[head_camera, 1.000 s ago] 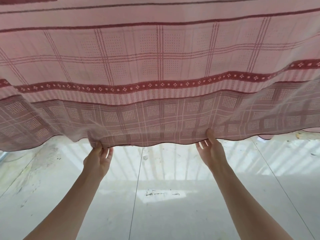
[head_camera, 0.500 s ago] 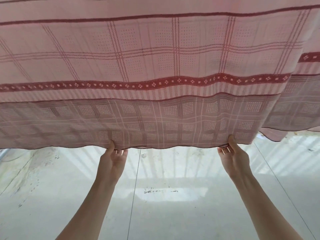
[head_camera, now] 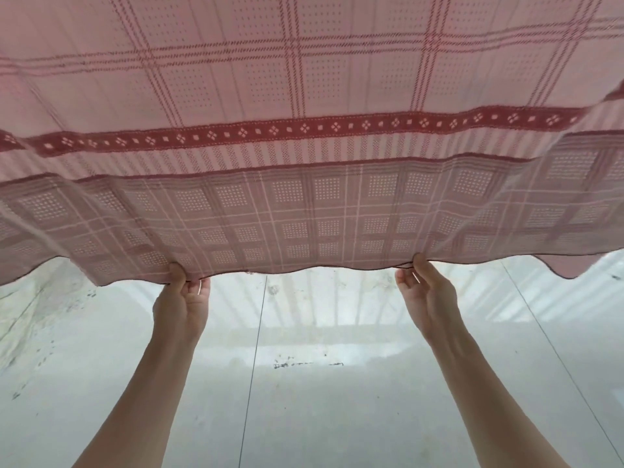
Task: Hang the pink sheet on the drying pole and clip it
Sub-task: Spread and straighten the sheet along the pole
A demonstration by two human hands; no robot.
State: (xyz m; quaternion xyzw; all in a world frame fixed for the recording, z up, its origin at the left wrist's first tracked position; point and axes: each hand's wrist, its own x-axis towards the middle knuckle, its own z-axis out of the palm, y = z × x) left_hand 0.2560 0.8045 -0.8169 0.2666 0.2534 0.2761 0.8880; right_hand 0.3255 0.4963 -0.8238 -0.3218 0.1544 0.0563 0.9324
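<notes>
The left hand point(head_camera: 180, 307) makes its grip on the lower hem of the pink woven sheet with dark-red checks and a patterned band point(head_camera: 304, 96): thumb on the near face, fingers curled behind the cloth, pinching the edge. The right hand point(head_camera: 427, 292) pinches the same hem further right, thumb up against the fabric and the fingers tucked behind it. Both bare forearms reach upward from the bottom of the view, well apart from each other.

Between the two grips the hem runs in shallow waves; outside them it sags lower on the left and dips to a point on the right. The sheet spreads overhead and fills the upper half of the view, its darker checked border nearest the hands, then a striped strip, then the dark-red band of small pale diamonds point(head_camera: 304, 128). What it hangs from cannot be seen.

Below lies a pale, glossy tiled floor point(head_camera: 320, 400) with thin dark joint lines, scuffs and dark specks at the left, and blurred striped reflections of light.
</notes>
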